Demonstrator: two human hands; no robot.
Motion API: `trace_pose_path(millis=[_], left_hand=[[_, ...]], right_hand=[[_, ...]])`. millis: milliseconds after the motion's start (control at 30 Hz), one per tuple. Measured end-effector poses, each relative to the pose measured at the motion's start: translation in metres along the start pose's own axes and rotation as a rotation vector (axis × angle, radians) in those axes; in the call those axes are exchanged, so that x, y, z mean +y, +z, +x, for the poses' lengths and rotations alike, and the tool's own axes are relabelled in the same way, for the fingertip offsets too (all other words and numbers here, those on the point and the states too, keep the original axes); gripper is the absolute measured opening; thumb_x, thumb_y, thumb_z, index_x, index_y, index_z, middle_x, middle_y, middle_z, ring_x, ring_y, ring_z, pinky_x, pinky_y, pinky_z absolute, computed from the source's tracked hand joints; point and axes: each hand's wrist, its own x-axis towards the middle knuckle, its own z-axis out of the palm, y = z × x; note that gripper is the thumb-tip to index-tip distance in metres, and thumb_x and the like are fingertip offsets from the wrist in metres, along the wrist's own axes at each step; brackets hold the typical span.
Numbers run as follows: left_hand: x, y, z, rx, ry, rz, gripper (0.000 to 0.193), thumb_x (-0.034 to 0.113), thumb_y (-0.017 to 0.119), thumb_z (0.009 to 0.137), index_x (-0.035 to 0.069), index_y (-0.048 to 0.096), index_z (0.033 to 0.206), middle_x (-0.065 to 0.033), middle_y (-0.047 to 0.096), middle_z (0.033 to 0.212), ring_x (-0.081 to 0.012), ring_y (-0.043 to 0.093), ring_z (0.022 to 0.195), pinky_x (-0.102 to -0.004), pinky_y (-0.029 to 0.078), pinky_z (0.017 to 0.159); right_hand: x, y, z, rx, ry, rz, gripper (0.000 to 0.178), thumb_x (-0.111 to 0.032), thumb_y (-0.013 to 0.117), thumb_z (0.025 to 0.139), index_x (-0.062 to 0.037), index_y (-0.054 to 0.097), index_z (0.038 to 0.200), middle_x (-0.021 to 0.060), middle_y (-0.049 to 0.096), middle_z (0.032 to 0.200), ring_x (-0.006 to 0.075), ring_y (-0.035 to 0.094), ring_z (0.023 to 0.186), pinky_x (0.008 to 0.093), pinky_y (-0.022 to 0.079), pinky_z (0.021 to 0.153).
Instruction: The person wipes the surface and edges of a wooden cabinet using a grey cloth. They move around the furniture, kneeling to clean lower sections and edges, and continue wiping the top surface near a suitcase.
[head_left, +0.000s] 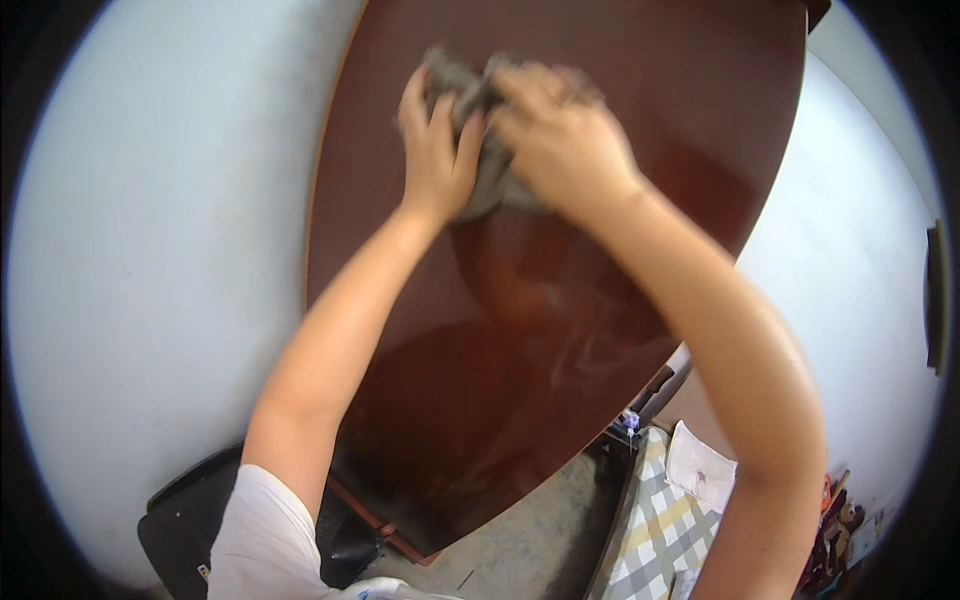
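We have both hands close together, the left hand (432,170) and right hand (572,140) clutching a crumpled grey-green cloth (490,180) over a glossy dark-brown tabletop (690,80). Farther down, we see a black chair (185,525) left of the hands, a checked fabric cover (655,540) right.
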Motion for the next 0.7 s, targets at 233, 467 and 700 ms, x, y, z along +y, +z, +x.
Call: trace_pose_path(millis=[233, 467, 700], left_hand=[[-0.012, -0.050, 0.174, -0.136, -0.075, -0.214, 0.051, 0.029, 0.048, 0.096, 0.015, 0.039, 0.144, -0.0191, 0.035, 0.150, -0.0406, 0.033, 0.138, -0.0546, 0.030, 0.109], [0.170, 0.169, 0.120, -0.193, 0.254, -0.027, 0.055, 0.040, 0.039, 0.099, 0.014, 0.036, 0.147, -0.0153, 0.028, 0.155, -0.0408, 0.026, 0.142, -0.0590, 0.020, 0.113], [0.128, -0.042, -0.133, -0.647, 0.092, -0.193, 0.096, 0.083, 0.045, 0.074, 0.002, 0.057, 0.124, -0.0209, 0.040, 0.147, -0.0468, 0.027, 0.141, -0.0732, 0.027, 0.096]], right_hand=[[0.015, -0.079, 0.143, -0.267, 0.337, -0.369, 0.047, -0.022, 0.051, 0.089, -0.0077, 0.052, 0.134, 0.0129, 0.044, 0.144, 0.0278, 0.032, 0.140, 0.0514, 0.013, 0.118], [0.181, -0.101, -0.110, -0.040, 0.331, -0.207, 0.052, -0.017, 0.058, 0.080, -0.0044, 0.053, 0.130, 0.0158, 0.053, 0.132, 0.0318, 0.047, 0.126, 0.0463, 0.033, 0.109], [-0.122, -0.119, -0.169, -0.500, 0.405, 0.247, 0.072, -0.034, 0.065, 0.076, -0.0067, 0.047, 0.140, 0.0181, 0.043, 0.144, 0.0366, 0.036, 0.138, 0.0494, 0.025, 0.114]])
